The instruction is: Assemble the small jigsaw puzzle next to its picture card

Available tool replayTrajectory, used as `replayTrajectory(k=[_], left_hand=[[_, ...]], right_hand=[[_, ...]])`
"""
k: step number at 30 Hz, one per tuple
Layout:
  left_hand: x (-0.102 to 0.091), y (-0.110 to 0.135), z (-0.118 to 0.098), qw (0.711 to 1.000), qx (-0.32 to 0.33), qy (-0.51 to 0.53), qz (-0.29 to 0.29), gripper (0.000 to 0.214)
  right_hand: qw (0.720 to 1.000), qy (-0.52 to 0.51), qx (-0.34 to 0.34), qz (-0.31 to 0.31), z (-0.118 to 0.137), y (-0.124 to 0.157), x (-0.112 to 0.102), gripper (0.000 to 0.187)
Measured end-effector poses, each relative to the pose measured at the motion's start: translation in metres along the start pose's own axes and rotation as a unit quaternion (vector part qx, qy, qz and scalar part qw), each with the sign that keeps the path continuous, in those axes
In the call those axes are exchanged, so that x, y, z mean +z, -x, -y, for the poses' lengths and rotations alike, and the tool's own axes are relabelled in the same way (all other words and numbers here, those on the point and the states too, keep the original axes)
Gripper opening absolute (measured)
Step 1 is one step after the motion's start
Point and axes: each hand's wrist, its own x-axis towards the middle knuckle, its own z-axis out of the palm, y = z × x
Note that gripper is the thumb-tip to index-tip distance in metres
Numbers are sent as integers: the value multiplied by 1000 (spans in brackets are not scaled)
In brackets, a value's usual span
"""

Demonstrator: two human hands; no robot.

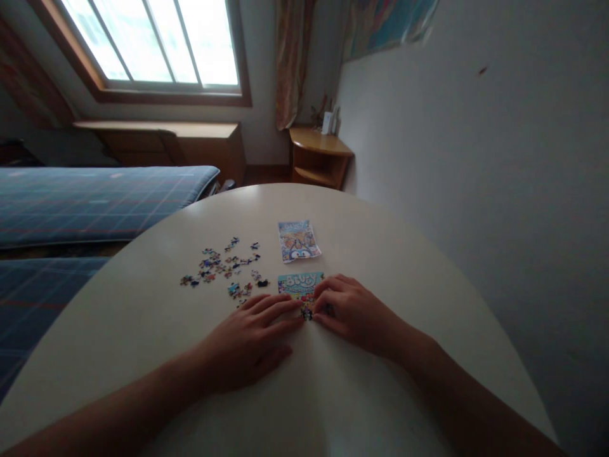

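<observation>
Left hand (251, 346) and right hand (351, 311) touch the puzzle (299, 289)

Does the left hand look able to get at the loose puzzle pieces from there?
Probably yes: the left hand rests close to the nearest loose puzzle pieces, and nothing visible blocks the way across the table.

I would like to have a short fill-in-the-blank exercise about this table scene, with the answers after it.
In this view, the loose pieces lie to the ____ of the puzzle.
The printed sheet lies ____ from the camera than the puzzle.
The right hand covers part of the puzzle's ____ side (left or right).
Beyond the table, daylight enters through the ____.
Missing words: left; farther; right; window.
</observation>
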Motion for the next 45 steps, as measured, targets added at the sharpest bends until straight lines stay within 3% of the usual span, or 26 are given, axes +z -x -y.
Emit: replayTrajectory(k=[11, 25, 35, 41, 45], left_hand=[[0, -1, -2, 1000, -1, 26, -12, 41], [0, -3, -2, 999, -2, 45, -19, 43], [2, -4, -1, 998, -6, 53, -34, 44], [2, -4, -1, 999, -1, 44, -29, 42], [1, -5, -1, 998, -2, 52, -37, 46]], right_hand=[[1000, -3, -12, 9, 1, 3, -1, 4], [999, 28, 30, -11, 12, 1, 2, 11], [995, 84, -44, -17, 8, 0, 4, 15], [981, 150, -120, -32, 7, -4, 4, 6], [973, 179, -138, -38, 8, -6, 4, 14]])
